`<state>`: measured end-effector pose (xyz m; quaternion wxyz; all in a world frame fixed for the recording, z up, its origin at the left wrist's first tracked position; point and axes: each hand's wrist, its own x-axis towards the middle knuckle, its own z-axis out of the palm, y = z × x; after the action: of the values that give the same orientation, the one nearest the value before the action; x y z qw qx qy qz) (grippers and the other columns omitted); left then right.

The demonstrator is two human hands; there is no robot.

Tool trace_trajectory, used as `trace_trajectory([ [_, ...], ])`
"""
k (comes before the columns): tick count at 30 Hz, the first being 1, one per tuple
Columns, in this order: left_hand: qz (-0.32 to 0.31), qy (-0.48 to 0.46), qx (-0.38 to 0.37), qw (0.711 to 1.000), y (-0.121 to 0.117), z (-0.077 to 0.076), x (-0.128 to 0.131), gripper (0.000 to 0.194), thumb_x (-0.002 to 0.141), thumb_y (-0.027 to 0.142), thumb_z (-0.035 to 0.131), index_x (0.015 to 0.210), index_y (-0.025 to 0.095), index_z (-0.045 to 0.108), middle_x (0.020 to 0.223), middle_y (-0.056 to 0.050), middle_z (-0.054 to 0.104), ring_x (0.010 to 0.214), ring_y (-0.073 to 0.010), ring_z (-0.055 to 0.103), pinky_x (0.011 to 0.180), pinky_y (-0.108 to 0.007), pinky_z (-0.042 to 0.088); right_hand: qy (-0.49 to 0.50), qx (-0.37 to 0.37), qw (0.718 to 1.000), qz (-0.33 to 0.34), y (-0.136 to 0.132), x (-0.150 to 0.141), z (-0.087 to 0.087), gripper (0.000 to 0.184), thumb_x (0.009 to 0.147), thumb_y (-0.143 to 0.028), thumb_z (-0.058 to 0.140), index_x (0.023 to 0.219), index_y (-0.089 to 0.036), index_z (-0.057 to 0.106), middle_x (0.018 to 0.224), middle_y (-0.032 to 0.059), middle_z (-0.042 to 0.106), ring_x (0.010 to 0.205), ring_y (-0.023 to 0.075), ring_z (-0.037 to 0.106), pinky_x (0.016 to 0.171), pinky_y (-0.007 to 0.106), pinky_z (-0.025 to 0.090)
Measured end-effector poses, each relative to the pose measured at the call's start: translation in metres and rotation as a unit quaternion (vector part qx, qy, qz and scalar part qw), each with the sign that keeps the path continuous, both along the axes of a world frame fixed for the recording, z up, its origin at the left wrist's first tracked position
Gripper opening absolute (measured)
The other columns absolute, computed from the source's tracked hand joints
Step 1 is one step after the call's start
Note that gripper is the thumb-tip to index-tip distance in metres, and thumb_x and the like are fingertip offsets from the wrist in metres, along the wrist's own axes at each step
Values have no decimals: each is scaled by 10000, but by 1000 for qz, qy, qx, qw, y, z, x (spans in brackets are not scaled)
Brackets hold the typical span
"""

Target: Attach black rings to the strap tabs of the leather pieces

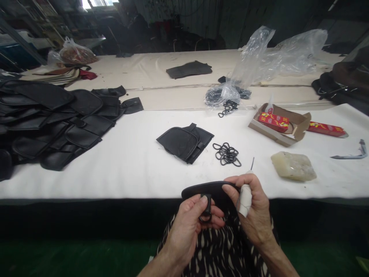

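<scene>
My left hand [191, 219] pinches a short black leather strap [206, 204] between thumb and fingers, with a black metal ring [205, 218] looped at its lower end. My right hand [253, 207] grips the edge of a curved black leather piece [207, 188] above my lap. In the same hand sits a tool with a white wrapped handle [245, 200]; a thin metal spike [252, 164] sticks up beyond the knuckles. A loose pile of black metal rings [227, 154] lies ahead on the table, beside some stacked black leather pieces [184, 143].
Many black leather pieces [83, 119] are heaped at the left of the white-covered table [127, 165]. On the right are a yellowish wax-like block [294, 166], a cardboard box [281, 134] with red packets, and a bent metal tool [351, 154]. Plastic bags [259, 61] lie behind.
</scene>
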<state>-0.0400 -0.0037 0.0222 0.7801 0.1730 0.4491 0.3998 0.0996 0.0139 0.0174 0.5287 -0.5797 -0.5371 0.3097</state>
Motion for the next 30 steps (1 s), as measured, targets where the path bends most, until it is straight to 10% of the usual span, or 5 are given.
trace_trajectory([
  [16,29,27,23,999,12,6,-1,236,830,319,582,773,99,647,771,-97,690,645,-153,629,665,-274,486,15,42,999,-5,10,-3,7,143,817,-223,611,815,-235,469,825,-26,607,761,138,577,679,258,452],
  [30,31,61,13,998,24,-2,8,276,816,322,575,711,82,661,712,-99,686,630,-164,630,652,-281,486,16,-30,999,-40,3,6,-23,154,829,-330,605,802,-220,500,824,-3,615,715,145,563,636,253,454],
])
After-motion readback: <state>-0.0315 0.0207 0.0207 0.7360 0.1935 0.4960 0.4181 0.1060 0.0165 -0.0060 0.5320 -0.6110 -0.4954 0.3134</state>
